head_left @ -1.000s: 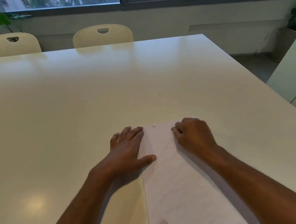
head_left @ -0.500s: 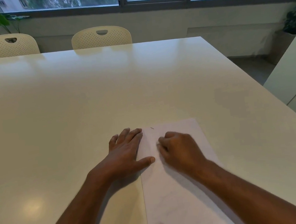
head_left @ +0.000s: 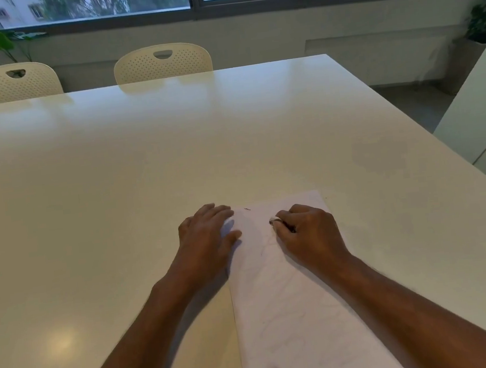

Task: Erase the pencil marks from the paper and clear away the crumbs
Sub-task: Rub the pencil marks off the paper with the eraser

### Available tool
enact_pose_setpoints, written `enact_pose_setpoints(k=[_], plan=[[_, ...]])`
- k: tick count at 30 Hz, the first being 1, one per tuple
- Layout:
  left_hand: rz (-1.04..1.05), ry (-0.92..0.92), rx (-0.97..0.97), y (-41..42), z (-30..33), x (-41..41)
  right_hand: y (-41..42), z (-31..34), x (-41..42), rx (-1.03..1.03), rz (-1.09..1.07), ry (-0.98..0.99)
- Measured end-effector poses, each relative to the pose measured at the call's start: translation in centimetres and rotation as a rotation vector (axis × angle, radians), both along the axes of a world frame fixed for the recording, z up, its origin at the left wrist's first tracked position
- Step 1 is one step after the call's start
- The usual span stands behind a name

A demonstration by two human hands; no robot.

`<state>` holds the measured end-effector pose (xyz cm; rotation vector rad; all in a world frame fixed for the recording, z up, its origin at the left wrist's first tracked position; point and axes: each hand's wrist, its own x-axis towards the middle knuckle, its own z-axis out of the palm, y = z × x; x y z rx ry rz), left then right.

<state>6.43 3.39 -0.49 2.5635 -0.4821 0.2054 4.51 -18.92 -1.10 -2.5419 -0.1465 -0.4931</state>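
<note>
A wide white worktop (head_left: pixel 115 182) carries a sheet of paper (head_left: pixel 294 313) at its near edge. The left hand (head_left: pixel 207 240) lies flat, fingers straight, pressing the sheet's left edge. The right hand (head_left: pixel 308 232) rests on the upper paper, its grip curled round a small white eraser (head_left: pixel 274 219). Faint pencil marks (head_left: pixel 264 246) show between the hands.

Eraser (head_left: pixel 274 219) mostly hidden inside right hand (head_left: pixel 308 234); paper (head_left: pixel 294 313) bottom cropped

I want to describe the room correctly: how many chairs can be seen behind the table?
2. One chair stands at the far left of the table, another chair to its right. Others may be out of view.
</note>
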Motion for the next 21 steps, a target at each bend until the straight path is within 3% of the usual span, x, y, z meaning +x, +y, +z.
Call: enact_pose_setpoints(k=[3,9,17,21], plan=[[-0.015,-0.178,-0.188,-0.4,-0.7,0.6,0.1,-0.2,0.0,0.011,0.001,0.0],[-0.014,-0.284,-0.248,-1.5,-0.2,0.9,0.1,-0.1,0.0,0.039,0.002,0.002],[-0.035,-0.318,-0.058,-1.3,-0.9,1.8,0.1,0.0,-0.1,0.023,0.002,-0.004],[-0.015,-0.288,-0.07,-1.0,-0.5,1.6,0.0,0.1,-0.1,0.03,0.004,0.002]])
